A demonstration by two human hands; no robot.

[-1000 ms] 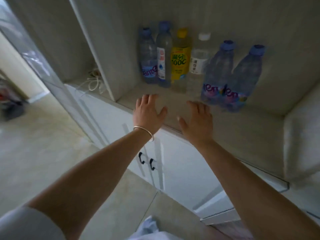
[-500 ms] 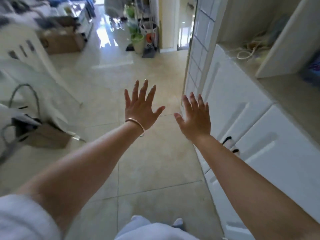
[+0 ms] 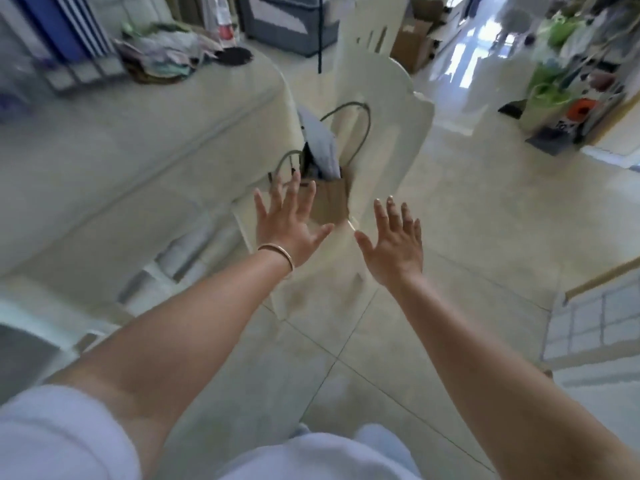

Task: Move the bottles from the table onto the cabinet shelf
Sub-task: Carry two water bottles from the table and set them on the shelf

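While empty: left hand [image 3: 289,230], right hand [image 3: 398,247].

Glossy tile floor [image 3: 485,216], cream chair [image 3: 381,109], cluttered table [image 3: 138,133]

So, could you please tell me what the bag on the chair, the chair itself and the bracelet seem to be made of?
The bag looks like matte brown kraft paper, with stiff flat sides and thin cord handles. The chair seems moulded cream plastic, smooth and slightly glossy, with cut-out slots. The bracelet on the left hand appears to be polished metal, thin, rigid and gold-toned; blur leaves each uncertain.
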